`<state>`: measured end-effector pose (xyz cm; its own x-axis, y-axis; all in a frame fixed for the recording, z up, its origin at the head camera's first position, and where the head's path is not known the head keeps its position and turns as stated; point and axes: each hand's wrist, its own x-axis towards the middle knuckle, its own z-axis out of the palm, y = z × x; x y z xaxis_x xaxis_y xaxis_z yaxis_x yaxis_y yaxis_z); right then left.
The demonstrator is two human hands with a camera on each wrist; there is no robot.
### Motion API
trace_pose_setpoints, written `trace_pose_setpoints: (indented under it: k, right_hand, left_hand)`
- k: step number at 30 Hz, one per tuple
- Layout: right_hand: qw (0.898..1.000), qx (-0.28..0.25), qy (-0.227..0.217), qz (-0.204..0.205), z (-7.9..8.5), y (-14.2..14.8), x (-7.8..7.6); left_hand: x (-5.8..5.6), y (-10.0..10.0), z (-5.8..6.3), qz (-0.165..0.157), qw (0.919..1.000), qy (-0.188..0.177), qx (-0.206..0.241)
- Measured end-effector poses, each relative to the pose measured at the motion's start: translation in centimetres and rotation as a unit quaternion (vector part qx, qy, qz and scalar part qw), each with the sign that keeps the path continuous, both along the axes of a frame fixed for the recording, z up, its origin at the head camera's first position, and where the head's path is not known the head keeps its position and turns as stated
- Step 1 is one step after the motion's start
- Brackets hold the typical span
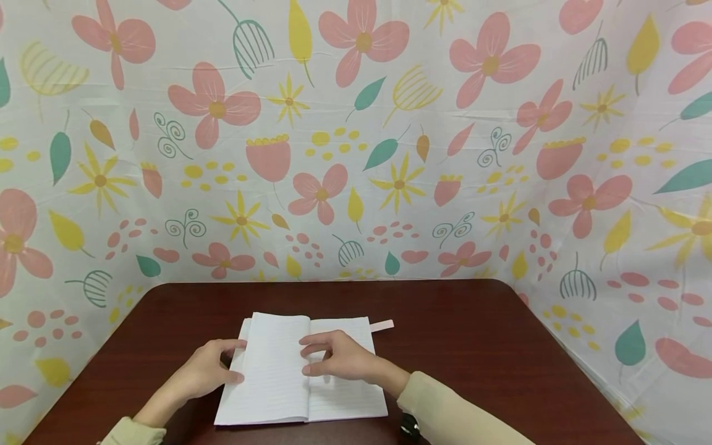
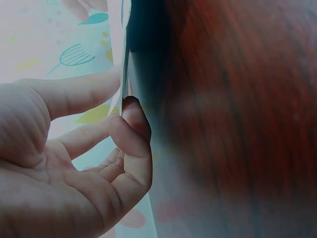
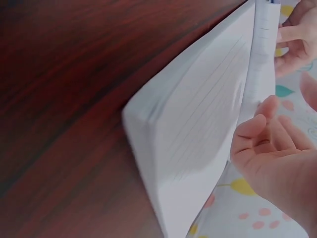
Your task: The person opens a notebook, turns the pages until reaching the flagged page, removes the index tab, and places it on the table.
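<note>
An open notebook (image 1: 275, 364) with lined white pages lies on the dark wooden table. My left hand (image 1: 208, 369) holds its left edge, thumb and a finger on the page side. In the left wrist view, the left hand (image 2: 89, 153) has curled fingers around the thin edge of the notebook (image 2: 125, 64). Over the centre fold is my right hand (image 1: 345, 357), its fingers loosely bent and thumb apart from them. Seen from the right wrist, the right hand (image 3: 272, 148) has nothing between its fingers; whether its fingertips touch the page I cannot tell.
A pale pink strip (image 1: 382, 325) sticks out from the notebook's upper right side. The brown table (image 1: 473, 346) has rounded far corners. A flower-patterned cloth (image 1: 356, 154) hangs behind and along the sides. Something small and black (image 1: 410, 426) sits under the right sleeve.
</note>
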<state>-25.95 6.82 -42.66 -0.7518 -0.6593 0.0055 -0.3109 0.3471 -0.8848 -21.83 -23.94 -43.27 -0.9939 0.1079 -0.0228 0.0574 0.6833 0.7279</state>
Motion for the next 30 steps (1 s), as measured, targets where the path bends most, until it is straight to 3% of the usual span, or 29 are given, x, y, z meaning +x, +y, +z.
trace_pose_setpoints:
  k: [6,21,30]
  right_hand:
    - [1.000,0.010,0.017,-0.006,-0.4,2.0,-0.2]
    - [0.988,0.072,0.133,-0.027,-1.3,9.3,-0.3]
    - [0.983,0.127,0.130,-0.040,-1.5,11.8,-0.1]
  left_hand:
    - [0.0,0.0,-0.1,0.001,1.0000,-0.002,-0.003]
    - [-0.2,-0.1,-0.2,0.009,0.9999,-0.012,-0.002]
    - [-0.1,0.0,-0.2,0.002,0.9999,-0.013,0.007]
